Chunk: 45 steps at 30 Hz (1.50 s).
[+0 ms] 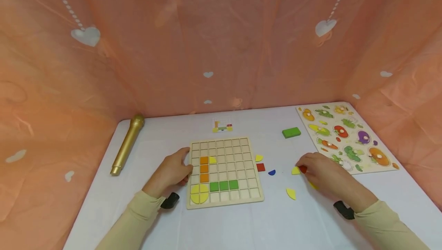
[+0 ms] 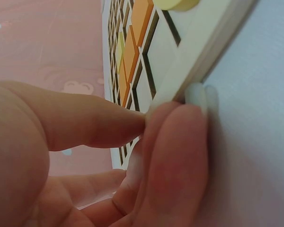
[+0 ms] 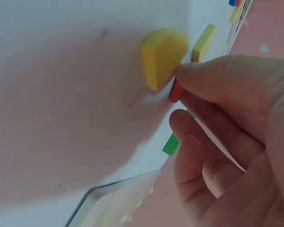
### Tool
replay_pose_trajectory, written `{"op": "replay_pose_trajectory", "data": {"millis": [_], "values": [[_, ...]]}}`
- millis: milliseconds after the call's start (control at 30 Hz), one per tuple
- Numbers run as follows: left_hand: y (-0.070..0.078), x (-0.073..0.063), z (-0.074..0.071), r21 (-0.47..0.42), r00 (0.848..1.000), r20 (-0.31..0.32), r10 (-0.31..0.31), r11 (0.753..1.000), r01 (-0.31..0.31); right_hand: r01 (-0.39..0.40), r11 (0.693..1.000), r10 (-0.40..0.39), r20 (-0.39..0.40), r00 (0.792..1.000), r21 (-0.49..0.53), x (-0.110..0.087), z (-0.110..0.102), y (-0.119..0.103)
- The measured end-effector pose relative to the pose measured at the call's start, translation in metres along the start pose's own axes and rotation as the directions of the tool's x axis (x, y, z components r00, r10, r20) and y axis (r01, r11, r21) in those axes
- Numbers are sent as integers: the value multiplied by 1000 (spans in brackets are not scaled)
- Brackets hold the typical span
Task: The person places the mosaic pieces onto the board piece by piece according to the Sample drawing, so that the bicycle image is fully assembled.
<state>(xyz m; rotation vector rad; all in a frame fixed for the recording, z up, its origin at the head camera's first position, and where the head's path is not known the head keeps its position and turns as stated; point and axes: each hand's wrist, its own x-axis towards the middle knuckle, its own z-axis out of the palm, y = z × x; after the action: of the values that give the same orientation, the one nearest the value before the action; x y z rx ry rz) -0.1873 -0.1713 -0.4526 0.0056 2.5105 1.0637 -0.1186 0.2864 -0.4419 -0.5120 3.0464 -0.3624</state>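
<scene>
While the left hand (image 1: pixel 170 171) grips the grid board (image 1: pixel 224 196) by its left edge, the right hand (image 1: pixel 322 175) pinches a red piece (image 1: pixel 302 169) between thumb and finger, beyond the board's right edge on the table (image 1: pixel 207 230). Probably best: light pinch, lift clear of the yellow piece (image 1: pixel 295 171) just beside it, board held steady.

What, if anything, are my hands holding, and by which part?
Your right hand pinches a red piece, though the exact spot is hidden; your left hand holds the grid board by its left edge.
</scene>
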Motion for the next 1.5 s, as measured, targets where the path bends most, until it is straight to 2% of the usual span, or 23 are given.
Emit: {"op": "replay_pose_trajectory", "data": {"millis": [200, 500, 1067, 1200, 1367, 1500], "values": [[1, 2, 0, 12, 1000, 4, 9, 1000, -9, -16, 1000, 17, 33, 999, -25, -3, -1, 8], [-2, 2, 1, -10, 1000, -3, 10, 1000, -10, -43, 999, 43, 46, 998, 10, -7, -1, 11], [0, 2, 1, 12, 1000, -6, -10, 1000, 11, -66, 996, 64, 49, 997, 52, -5, -2, 10], [0, 2, 1, 17, 1000, -4, -1, 1000, 2, -83, 991, 81, 24, 996, 104, -3, -4, 1], [1, 1, -1, 23, 1000, -4, 1, 1000, -1, -78, 981, 78, 11, 997, 178, 14, -3, -28], [1, 1, 1, 10, 1000, 0, -12, 1000, 12, 7, 988, -5, -18, 1000, 156, 32, 7, -54]]}}
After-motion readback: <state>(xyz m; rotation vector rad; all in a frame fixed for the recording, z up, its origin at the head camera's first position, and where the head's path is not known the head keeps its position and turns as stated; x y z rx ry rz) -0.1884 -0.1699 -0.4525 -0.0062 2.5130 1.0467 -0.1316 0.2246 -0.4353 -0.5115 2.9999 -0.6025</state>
